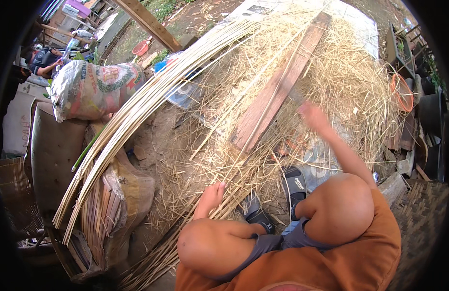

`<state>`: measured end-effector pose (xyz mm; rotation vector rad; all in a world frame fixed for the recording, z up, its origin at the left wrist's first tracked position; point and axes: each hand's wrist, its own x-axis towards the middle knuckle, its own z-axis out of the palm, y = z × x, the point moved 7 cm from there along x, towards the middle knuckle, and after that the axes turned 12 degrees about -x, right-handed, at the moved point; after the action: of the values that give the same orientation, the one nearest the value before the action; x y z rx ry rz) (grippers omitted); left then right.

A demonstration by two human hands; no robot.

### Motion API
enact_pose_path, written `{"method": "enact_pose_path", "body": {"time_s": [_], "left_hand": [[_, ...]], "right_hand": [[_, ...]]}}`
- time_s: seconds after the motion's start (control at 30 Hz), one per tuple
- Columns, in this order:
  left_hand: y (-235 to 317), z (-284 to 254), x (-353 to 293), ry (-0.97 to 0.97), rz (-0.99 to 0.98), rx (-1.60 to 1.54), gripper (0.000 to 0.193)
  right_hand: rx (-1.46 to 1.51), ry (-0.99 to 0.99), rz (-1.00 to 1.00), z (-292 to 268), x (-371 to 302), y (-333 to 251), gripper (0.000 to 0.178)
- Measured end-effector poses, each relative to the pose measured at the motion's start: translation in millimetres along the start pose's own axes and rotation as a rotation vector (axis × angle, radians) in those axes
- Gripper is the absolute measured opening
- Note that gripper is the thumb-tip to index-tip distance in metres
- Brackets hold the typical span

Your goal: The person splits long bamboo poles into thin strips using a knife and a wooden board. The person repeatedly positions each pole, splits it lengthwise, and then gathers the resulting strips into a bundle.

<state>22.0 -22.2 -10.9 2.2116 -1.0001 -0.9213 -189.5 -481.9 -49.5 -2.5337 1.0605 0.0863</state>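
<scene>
Left hand (213,196) pinches long thin pale bamboo-like strip (274,94) toward seven o'clock, sensible hold, probably light, springy, splintery; right hand (312,116) blurred, cannot tell finger state.

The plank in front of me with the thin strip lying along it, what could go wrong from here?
The right hand is blurred, with what looks like a blade at the plank, so a slip might cut skin. The left hand grips the strip with no glove, so a sharp edge or splinter could nick it. Loose shavings lie near the sandals, so a foot might slide.
</scene>
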Motion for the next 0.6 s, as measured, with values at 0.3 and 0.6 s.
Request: {"method": "enact_pose_path", "body": {"time_s": [0.3, 0.6], "left_hand": [[-95, -20, -74, 0.042, -0.162, -0.191, 0.051], [-25, 5, 22, -0.037, -0.027, -0.262, 0.044]], "right_hand": [[-0.066, 0.211, -0.134, -7, -32, -39, 0.048], [-0.055, 0.010, -0.413, 17, -71, -112, 0.044]]}}
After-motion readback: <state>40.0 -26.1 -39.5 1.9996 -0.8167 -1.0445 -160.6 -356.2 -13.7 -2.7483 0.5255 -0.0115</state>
